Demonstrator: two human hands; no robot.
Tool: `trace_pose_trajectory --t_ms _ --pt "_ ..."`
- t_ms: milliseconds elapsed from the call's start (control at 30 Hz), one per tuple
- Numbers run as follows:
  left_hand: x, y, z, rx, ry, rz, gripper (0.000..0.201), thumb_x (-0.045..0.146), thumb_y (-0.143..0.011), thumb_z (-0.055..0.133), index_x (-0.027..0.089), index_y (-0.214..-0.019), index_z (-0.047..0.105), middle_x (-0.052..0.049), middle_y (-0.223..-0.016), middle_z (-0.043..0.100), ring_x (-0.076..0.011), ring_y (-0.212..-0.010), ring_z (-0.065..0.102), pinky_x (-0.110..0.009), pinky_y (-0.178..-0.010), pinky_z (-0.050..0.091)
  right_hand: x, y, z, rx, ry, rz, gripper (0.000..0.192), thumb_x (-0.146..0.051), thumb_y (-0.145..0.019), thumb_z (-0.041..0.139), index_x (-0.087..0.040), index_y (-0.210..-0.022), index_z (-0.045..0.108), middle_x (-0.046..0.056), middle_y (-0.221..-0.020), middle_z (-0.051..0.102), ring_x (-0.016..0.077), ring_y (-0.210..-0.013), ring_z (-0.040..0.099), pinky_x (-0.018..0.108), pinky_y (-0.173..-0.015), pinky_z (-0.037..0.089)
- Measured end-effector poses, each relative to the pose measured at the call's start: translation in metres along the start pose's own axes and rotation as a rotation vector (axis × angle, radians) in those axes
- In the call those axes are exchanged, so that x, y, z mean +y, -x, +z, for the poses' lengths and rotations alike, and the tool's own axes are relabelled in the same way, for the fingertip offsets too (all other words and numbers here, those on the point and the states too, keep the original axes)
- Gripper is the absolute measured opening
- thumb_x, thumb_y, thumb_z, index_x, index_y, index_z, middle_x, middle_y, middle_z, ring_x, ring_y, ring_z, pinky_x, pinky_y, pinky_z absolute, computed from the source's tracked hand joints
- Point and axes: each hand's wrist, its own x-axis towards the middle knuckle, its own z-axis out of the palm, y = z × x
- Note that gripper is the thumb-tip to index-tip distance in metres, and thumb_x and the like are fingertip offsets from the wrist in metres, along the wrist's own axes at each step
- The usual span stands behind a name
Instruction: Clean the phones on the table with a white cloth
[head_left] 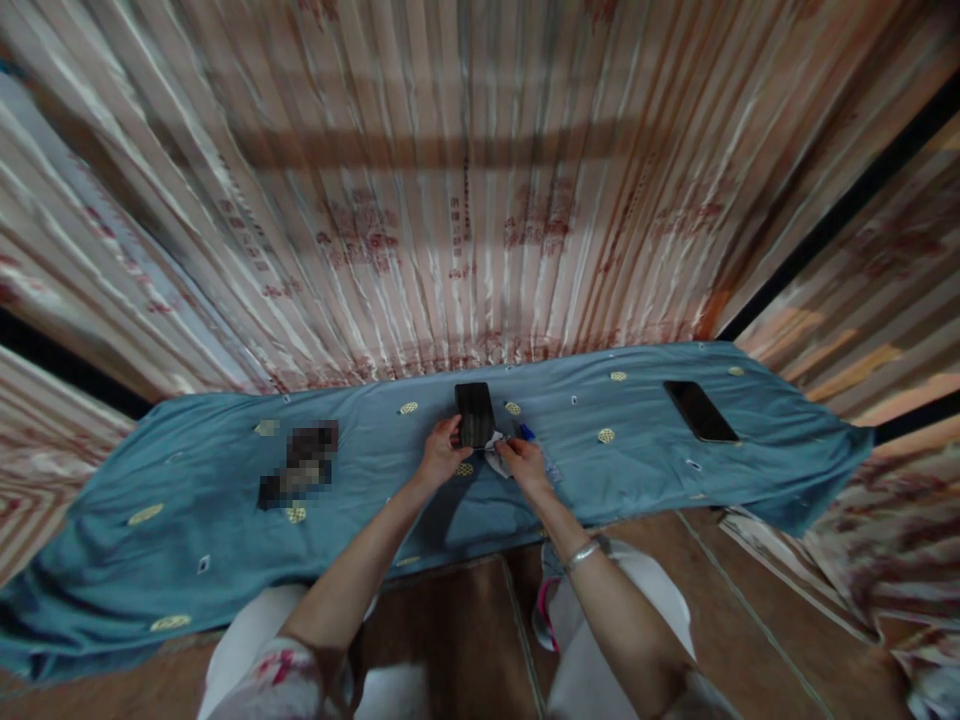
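— Near the middle of the blue cloth-covered table, toward its far edge, what does the left hand have?

— It grips the flat black rectangular phone at the lower left corner, fingers closed on its side. The phone's long axis runs from the near edge toward the far edge, so it reaches away from the grip and slightly to the right.

— And the right hand?

— It pinches a small crumpled white cloth just below the phone's lower right corner. The cloth touches or nearly touches the phone; I cannot tell which. Both hands are about equally near the phone, the left one on it, the right just beside it.

— Anything close by?

— A small blue object, perhaps a pen or cap, lies just beyond the right hand's knuckles. A second black phone lies well apart toward the right end, angled. A blurred dark patch sits toward the left end. A striped curtain hangs behind the far edge.
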Motion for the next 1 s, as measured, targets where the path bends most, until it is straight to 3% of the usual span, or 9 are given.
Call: trace_pose_trajectory --t_ms 300,667,1000 --pt "0.002 0.000 0.001 -0.018 -0.204 0.081 0.051 0.002 -0.049 0.074 0.019 -0.097 0.071 -0.005 -0.097 0.060 -0.0179 -0.081 0.056 -0.036 -0.079 0.050 -0.010 -0.002 -0.004 0.051 0.241 -0.034 0.029 -0.046 -0.069 0.060 -0.025 -0.049 0.057 -0.004 -0.047 0.048 0.0132 -0.047 0.043 0.026 -0.050 0.029" --pt "-0.013 -0.006 0.001 -0.045 -0.447 0.187 0.049 0.005 -0.056 0.073 0.017 -0.103 0.068 -0.007 -0.107 0.059 -0.0174 -0.083 0.060 -0.036 -0.079 0.054 -0.011 -0.001 -0.005 0.005 0.371 -0.055 0.032 -0.046 -0.074 0.052 -0.022 -0.052 0.053 -0.003 -0.048 0.046 0.0130 -0.049 0.042 0.025 -0.049 0.025" --pt "-0.017 -0.006 0.001 -0.055 -0.499 0.240 0.046 0.008 -0.058 0.075 0.017 -0.102 0.068 -0.008 -0.108 0.059 -0.0191 -0.088 0.061 -0.036 -0.079 0.056 -0.011 -0.003 -0.005 -0.011 0.482 -0.050 0.031 -0.042 -0.079 0.053 -0.021 -0.057 0.058 -0.002 -0.051 0.053 0.0136 -0.051 0.047 0.025 -0.050 0.027"
